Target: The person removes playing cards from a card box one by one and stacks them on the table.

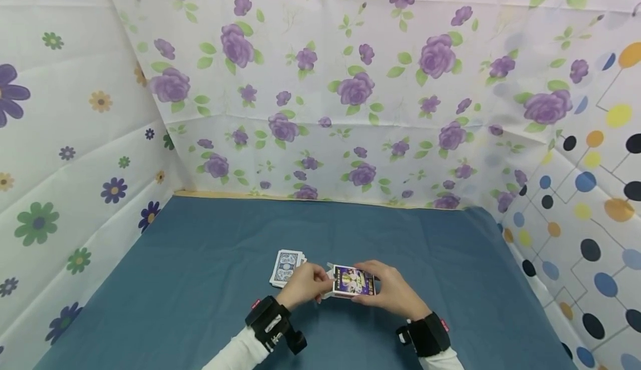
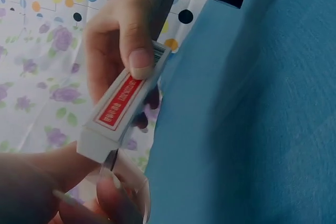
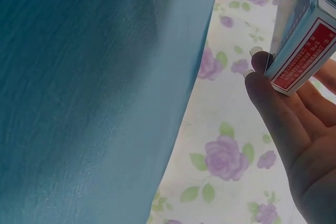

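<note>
My right hand [image 1: 393, 291] grips a small playing card box [image 1: 354, 281] by its right end, fingers along one long edge and thumb along the other. The box has a dark printed face, and its white side with a red label [image 2: 123, 98] shows in the left wrist view. My left hand [image 1: 306, 282] pinches at the box's left end, where white flaps [image 1: 329, 272] stick out. In the left wrist view its fingertips [image 2: 111, 186] are right at that end. A stack of blue-backed playing cards [image 1: 286, 266] lies beside the left hand, partly hidden behind it.
A blue cloth [image 1: 210, 281] covers the table. Behind it hangs a curtain with purple roses [image 1: 355, 89], and patterned sheets hang at the left and right. Black camera straps [image 1: 270, 320] sit on both wrists.
</note>
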The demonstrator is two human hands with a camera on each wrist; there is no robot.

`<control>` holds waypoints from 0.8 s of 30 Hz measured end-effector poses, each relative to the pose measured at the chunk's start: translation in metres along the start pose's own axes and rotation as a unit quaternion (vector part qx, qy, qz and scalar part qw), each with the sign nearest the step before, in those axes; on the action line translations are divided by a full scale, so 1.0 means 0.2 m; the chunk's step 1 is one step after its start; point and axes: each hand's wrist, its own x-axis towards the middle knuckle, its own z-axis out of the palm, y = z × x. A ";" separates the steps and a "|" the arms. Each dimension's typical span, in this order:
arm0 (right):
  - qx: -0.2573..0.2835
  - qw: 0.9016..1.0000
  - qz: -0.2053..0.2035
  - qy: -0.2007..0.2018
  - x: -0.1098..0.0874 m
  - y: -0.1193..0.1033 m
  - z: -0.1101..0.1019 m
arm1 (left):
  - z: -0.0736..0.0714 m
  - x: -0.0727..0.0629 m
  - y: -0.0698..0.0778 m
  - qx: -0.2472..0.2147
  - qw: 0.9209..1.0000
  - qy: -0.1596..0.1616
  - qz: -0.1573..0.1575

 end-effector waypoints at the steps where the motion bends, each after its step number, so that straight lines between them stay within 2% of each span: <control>1: -0.003 1.000 0.000 0.000 0.00 0.00 0.00 | 0.00 0.00 -0.01 -0.001 1.000 0.000 -0.002; 11: -0.011 1.000 -0.002 0.003 0.00 0.00 0.01 | -0.01 0.01 -0.04 -0.061 0.997 -0.029 -0.030; 15: -0.007 1.000 -0.003 0.004 0.00 0.00 0.01 | -0.04 0.00 -0.04 -0.079 0.996 -0.036 -0.031; 18: -0.001 1.000 -0.003 0.004 0.00 0.00 0.01 | -0.06 -0.01 -0.04 -0.104 0.993 -0.040 -0.035; 24: -0.011 1.000 -0.001 0.005 0.00 0.00 0.01 | -0.11 -0.04 -0.07 -0.159 0.984 -0.050 -0.061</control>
